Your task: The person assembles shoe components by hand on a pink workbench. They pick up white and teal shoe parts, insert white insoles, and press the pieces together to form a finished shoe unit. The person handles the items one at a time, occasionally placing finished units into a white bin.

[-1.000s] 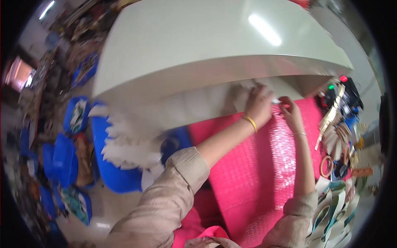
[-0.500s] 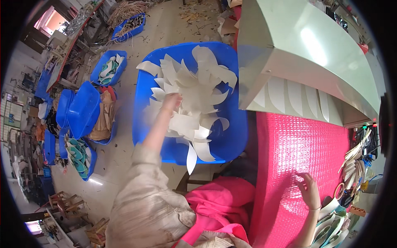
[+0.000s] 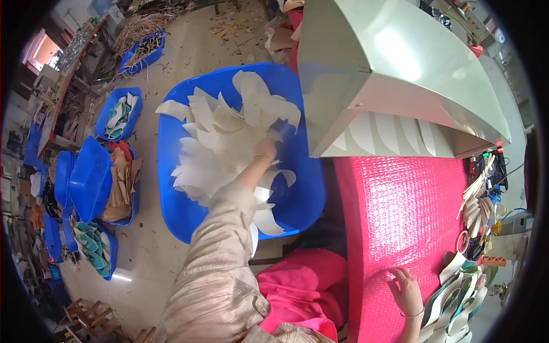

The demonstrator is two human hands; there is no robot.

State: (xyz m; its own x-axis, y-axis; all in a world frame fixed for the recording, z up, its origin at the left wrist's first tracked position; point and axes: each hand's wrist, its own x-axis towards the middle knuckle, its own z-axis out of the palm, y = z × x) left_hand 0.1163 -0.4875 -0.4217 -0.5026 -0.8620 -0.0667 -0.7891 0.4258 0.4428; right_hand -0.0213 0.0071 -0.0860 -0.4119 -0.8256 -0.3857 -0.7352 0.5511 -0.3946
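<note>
My left hand (image 3: 265,148) reaches into a large blue plastic bin (image 3: 311,188), over a loose heap of curved cream-white sheet pieces (image 3: 214,137). Motion blurs its fingers, so whether they grip a piece cannot be made out. Close to the front edge of the pink bubble-textured table covering (image 3: 400,211), my right hand (image 3: 407,290) hovers or rests with its fingers apart and nothing in them. Beyond it stands a pale green metal hood (image 3: 343,63). Under the hood, several cream pieces (image 3: 386,132) lie in a row.
Right of my right hand are stacked white and green curved pieces (image 3: 457,294) and a pair of scissors (image 3: 462,241). Smaller blue tubs (image 3: 91,177) stand on the floor at left, some holding green-white pieces or brown sheets. Pink cloth (image 3: 303,280) covers my lap.
My left hand has moved right across the heap in the bin. The whole view has shifted, with the bin and hood appearing further left. My right hand stays over the pink covering.
</note>
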